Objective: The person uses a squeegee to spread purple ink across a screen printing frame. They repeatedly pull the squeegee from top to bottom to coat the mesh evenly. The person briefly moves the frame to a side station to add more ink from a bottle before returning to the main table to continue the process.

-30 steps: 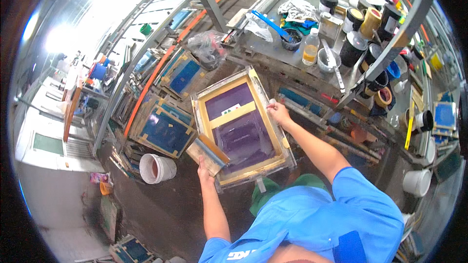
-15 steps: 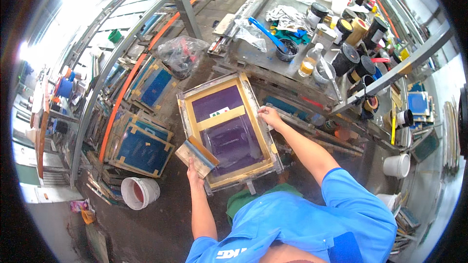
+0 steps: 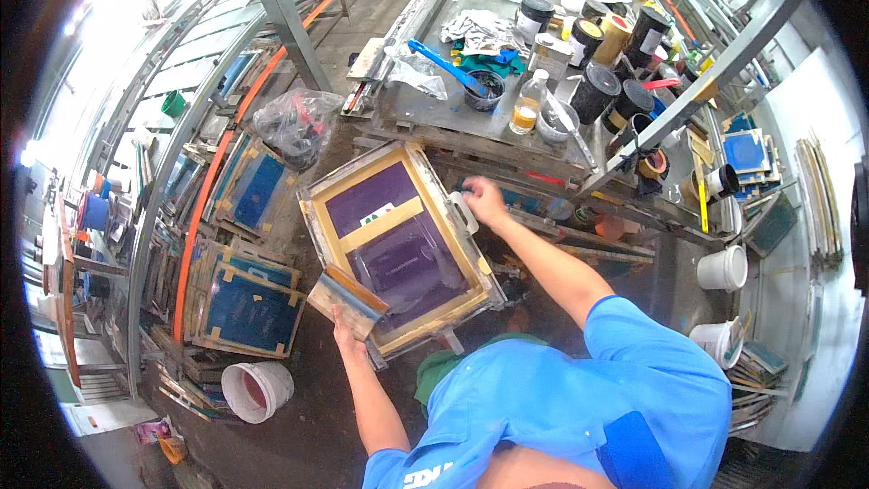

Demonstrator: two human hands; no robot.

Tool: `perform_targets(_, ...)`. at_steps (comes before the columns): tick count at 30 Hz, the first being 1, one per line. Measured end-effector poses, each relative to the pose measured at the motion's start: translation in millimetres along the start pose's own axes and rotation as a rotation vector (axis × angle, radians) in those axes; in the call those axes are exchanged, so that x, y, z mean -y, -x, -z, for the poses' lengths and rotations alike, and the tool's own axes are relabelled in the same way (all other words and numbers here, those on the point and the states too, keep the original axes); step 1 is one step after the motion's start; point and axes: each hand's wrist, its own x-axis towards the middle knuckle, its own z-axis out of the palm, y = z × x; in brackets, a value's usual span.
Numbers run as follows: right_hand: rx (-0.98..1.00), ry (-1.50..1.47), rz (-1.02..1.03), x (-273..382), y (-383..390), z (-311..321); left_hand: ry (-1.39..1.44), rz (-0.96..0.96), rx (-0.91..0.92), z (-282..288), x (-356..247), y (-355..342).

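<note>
A screen-printing frame (image 3: pixel 412 263) with purple mesh stands tilted in front of me. Tan tape lines its inner border, and one strip crosses the mesh. My left hand (image 3: pixel 348 333) is closed around a wooden squeegee (image 3: pixel 347 301), which overlaps the frame's lower left corner. Just beyond the frame's right edge, my right hand (image 3: pixel 486 203) is closed, fingers bent together. A small dark bit shows at its fingertips, too small to name. A whitish curved piece (image 3: pixel 463 214) lies between that hand and the frame; whether they touch I cannot tell.
Ahead, a worktable (image 3: pixel 412 113) carries ink cans, a bottle (image 3: pixel 529 101), rags and a black tub (image 3: pixel 484 91) with a blue-handled tool. More screens (image 3: pixel 253 308) lean at left beside a white bucket (image 3: pixel 257 392). A metal post (image 3: pixel 279 18) rises at far left.
My right hand has moved slightly away from the frame's right edge, and the whitish curved piece now shows there. The squeegee stays in my left hand. The whole view has shifted.
</note>
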Motion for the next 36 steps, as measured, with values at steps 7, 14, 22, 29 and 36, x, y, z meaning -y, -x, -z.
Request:
perform_targets(7,-0.758,0.381,0.221,31.5,-131.7,151.8,-0.01,-0.043,0.042,-8.4,-7.3,22.0)
perform_targets(14,-0.498,0.507,-0.02,46.7,-177.7,162.1,-0.374,-0.239,-0.051,-45.5,-29.1,72.2)
perform_targets(22,-0.505,0.185,0.215,42.0,-156.0,156.9,-1.226,-0.722,0.152,-78.3,19.4,115.7)
perform_targets(29,-0.334,-0.008,0.325,59.6,-32.3,183.0,-1.697,-1.126,0.263,-71.2,88.5,152.3)
perform_targets(36,-0.193,-0.105,0.143,8.5,119.6,193.2,-1.729,-1.008,0.303,-59.0,83.4,178.5)
